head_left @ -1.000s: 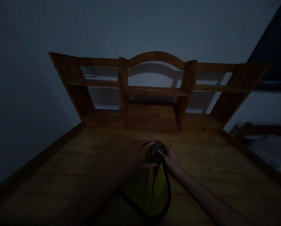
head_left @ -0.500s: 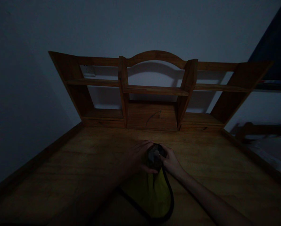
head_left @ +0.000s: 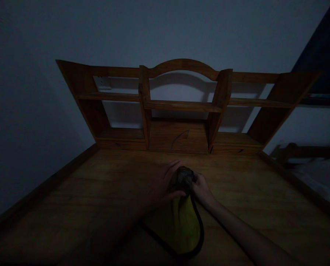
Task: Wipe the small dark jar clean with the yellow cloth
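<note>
In the dim light a dark, rounded, glossy-looking bundle [head_left: 185,178] stands between my hands; its exact kind cannot be made out. A yellow-green cloth piece with black edging [head_left: 181,229] spreads from below it toward me and lies on the desk. My left hand [head_left: 165,183] cups the bundle from the left, its thumb across the near side and its fingers curved along the far side. On the right, my right hand [head_left: 201,188] pinches the bundle's edge with bent fingers. Where the fingertips meet it is partly hidden.
The wooden desk top [head_left: 237,192] carries a wooden shelf unit [head_left: 183,107] along its back, against the wall. Raised wooden edges [head_left: 43,181] border the desk's sides. A wall socket [head_left: 104,84] shows behind the left shelf. Pale fabric [head_left: 320,177] lies beyond the right edge.
The dark bundle has tilted and now looks narrower, with its top shifted slightly right. My left fingers have lifted and spread a little; my right hand has barely moved.
</note>
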Demonstrator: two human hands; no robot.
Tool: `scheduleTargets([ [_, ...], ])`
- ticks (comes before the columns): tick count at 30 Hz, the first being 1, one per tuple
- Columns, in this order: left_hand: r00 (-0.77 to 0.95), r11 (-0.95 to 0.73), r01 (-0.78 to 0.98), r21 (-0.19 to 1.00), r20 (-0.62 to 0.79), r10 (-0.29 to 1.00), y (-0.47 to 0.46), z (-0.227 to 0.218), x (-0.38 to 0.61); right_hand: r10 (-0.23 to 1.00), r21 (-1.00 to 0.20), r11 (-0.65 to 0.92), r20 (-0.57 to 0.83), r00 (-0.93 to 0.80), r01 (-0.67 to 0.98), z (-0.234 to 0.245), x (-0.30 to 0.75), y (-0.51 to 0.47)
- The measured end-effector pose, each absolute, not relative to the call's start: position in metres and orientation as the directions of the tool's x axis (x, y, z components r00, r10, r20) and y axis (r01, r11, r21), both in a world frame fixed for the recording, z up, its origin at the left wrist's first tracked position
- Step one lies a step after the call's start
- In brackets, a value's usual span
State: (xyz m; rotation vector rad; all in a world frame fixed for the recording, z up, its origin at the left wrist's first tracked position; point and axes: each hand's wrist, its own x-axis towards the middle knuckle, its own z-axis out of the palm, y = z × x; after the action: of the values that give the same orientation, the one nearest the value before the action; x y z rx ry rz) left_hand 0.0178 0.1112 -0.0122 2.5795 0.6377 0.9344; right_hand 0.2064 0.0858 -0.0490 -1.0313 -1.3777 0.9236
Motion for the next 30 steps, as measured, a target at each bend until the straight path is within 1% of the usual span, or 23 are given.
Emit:
scheduleTargets([
  [4, 0.637, -0.866, 0.284, 0.412, 0.594, 0.491, 0.114, -0.018, 0.022, 0.969, -0.970, 0.243, 0.244, 0.035, 0.029, -0.055, 0.209, 0.088],
  [6, 0.624, -0.866, 0.301, 0.399, 0.605, 0.495, 0.114, -0.019, 0.022, 0.973, -0.974, 0.228, 0.228, 0.030, 0.013, -0.057, 0.210, 0.089],
  [10, 0.604, -0.873, 0.339, 0.351, 0.630, 0.488, 0.114, -0.019, 0.020, 0.965, -0.964, 0.262, 0.263, 0.025, 0.036, -0.057, 0.209, 0.089],
  [13, 0.569, -0.882, 0.337, 0.330, 0.675, 0.469, 0.115, -0.019, 0.019, 0.961, -0.960, 0.273, 0.275, 0.031, 0.059, -0.053, 0.208, 0.088],
  [16, 0.561, -0.885, 0.347, 0.311, 0.687, 0.461, 0.115, -0.020, 0.019, 0.957, -0.955, 0.286, 0.289, 0.029, 0.077, -0.047, 0.208, 0.086],
  [22, 0.578, -0.875, 0.341, 0.344, 0.657, 0.484, 0.115, -0.021, 0.016, 0.935, -0.926, 0.352, 0.354, -0.006, 0.139, -0.044, 0.207, 0.082],
  [24, 0.575, -0.872, 0.340, 0.353, 0.655, 0.490, 0.115, -0.021, 0.015, 0.938, -0.924, 0.345, 0.347, -0.015, 0.164, -0.045, 0.207, 0.081],
  [27, 0.561, -0.842, 0.371, 0.392, 0.628, 0.540, 0.117, -0.020, 0.015, 0.946, -0.929, 0.318, 0.325, 0.008, 0.187, -0.047, 0.206, 0.082],
  [30, 0.582, -0.837, 0.361, 0.411, 0.603, 0.546, 0.118, -0.019, 0.017, 0.947, -0.936, 0.306, 0.317, 0.041, 0.173, -0.047, 0.206, 0.084],
])
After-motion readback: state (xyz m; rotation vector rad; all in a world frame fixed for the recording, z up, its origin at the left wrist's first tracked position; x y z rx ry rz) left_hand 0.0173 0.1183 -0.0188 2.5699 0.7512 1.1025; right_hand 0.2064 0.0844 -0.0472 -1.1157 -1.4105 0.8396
